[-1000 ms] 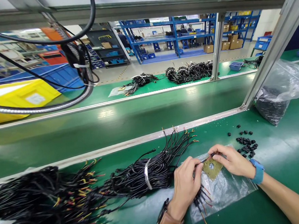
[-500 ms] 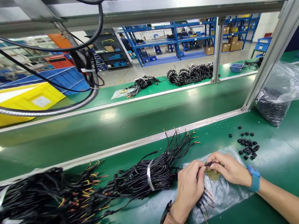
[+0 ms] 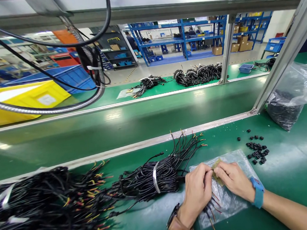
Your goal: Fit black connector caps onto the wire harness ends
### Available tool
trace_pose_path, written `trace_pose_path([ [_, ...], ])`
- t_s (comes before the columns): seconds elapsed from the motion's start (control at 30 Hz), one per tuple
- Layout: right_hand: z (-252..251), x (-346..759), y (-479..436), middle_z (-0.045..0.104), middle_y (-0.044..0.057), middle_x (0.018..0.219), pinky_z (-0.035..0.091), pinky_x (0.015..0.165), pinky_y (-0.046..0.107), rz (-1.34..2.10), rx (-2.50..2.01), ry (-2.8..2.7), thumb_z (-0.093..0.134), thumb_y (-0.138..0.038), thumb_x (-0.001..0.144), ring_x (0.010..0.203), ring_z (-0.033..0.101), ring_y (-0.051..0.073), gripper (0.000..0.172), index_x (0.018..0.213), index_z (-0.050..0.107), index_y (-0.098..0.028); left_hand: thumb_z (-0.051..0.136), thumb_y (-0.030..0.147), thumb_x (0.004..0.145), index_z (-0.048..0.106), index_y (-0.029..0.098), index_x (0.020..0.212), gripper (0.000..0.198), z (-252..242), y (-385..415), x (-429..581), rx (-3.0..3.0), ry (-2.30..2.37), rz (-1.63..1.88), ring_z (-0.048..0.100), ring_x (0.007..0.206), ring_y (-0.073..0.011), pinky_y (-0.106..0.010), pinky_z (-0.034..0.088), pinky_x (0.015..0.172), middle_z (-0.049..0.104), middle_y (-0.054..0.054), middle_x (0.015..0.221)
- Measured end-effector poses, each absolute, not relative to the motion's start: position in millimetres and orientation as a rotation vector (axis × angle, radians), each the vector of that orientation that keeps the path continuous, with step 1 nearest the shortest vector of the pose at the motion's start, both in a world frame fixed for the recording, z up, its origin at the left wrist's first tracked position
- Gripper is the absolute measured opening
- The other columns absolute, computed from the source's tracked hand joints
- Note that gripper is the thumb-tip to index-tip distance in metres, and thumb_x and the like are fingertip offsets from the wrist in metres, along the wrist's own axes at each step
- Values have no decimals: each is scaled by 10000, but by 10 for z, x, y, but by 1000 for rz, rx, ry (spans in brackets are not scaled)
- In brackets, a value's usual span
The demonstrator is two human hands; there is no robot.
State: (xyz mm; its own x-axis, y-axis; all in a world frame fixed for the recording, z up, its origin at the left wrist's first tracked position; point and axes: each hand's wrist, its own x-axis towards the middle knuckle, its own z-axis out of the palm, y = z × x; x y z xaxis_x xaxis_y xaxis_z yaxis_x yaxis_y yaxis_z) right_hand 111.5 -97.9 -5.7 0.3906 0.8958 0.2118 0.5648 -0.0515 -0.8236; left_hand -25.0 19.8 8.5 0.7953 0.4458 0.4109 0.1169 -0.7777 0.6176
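My left hand point(image 3: 197, 187) is closed, thumb against fingers, on the end of a black cable that is mostly hidden by the hand. Right beside it, my right hand point(image 3: 233, 177) pinches a thin tan cloth-like piece point(image 3: 218, 179) at the cable's tip; the fingers hide how the two touch. Below both hands lies a clear plastic bag point(image 3: 235, 207). Several short dark wires point(image 3: 211, 209) with coppery ends stick out under my left hand. A tied bundle of black cables point(image 3: 164, 175) lies just left of my hands.
Small black square parts point(image 3: 257, 149) are scattered at the right. Behind them stands a clear bag of black parts point(image 3: 284, 111) by a metal post point(image 3: 278, 60). More cable bundles point(image 3: 39, 207) fill the left front. A metal rail point(image 3: 134, 148) runs behind.
The tan piece, which lay flat on the plastic bag, is now up between my right fingers at the cable tip. My left hand has kept its hold. The view has shifted slightly.
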Motion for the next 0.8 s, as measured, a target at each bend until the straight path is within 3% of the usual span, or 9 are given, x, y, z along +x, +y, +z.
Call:
trace_pose_path([
  [0.13, -8, 1190, -985, 530, -18, 601, 357, 567, 296, 408, -1746, -1431, 388, -456, 1082, 540, 483, 154, 445, 731, 529, -221, 463, 202, 992, 539, 222, 821, 189, 94, 213, -241, 2404, 405, 739, 598, 615, -123, -249, 394, 566, 632, 10, 711],
  [0.27, 127, 1342, -1017, 674, 71, 926, 468, 736, 340, 346, -1693, -1650, 475, -363, 1046, 829, 611, 224, 192, 1063, 580, -203, 474, 218, 997, 543, 225, 837, 174, 83, 239, -244, 2417, 417, 709, 622, 635, -129, -249, 401, 574, 652, 11, 723],
  [0.33, 156, 1396, -1029, 671, 95, 1003, 484, 796, 370, 299, -1701, -1739, 465, -302, 1042, 908, 609, 245, 167, 1130, 564, -201, 474, 223, 1000, 556, 225, 889, 138, 76, 253, -251, 2445, 412, 681, 642, 657, -136, -254, 405, 583, 669, 9, 743],
  [0.43, 136, 1421, -1028, 653, 97, 982, 490, 789, 379, 231, -1742, -1820, 414, -266, 1053, 897, 601, 251, 183, 1119, 571, -199, 447, 223, 1011, 579, 224, 942, 149, 74, 266, -259, 2531, 363, 614, 651, 660, -149, -269, 399, 592, 679, 5, 751],
  [0.57, 95, 1387, -1016, 635, 94, 943, 482, 758, 372, 212, -1752, -1848, 375, -274, 1066, 864, 590, 251, 212, 1076, 571, -192, 421, 215, 1012, 583, 222, 810, 260, 84, 255, -260, 2585, 325, 590, 615, 614, -153, -277, 373, 575, 641, -4, 684],
  [0.8, 72, 1287, -984, 630, 78, 856, 441, 731, 352, 210, -1743, -1824, 315, -324, 1086, 788, 574, 234, 308, 928, 548, -199, 415, 165, 988, 573, 217, 776, 269, 95, 200, -252, 2525, 320, 624, 575, 601, -146, -263, 364, 576, 608, -8, 666],
])
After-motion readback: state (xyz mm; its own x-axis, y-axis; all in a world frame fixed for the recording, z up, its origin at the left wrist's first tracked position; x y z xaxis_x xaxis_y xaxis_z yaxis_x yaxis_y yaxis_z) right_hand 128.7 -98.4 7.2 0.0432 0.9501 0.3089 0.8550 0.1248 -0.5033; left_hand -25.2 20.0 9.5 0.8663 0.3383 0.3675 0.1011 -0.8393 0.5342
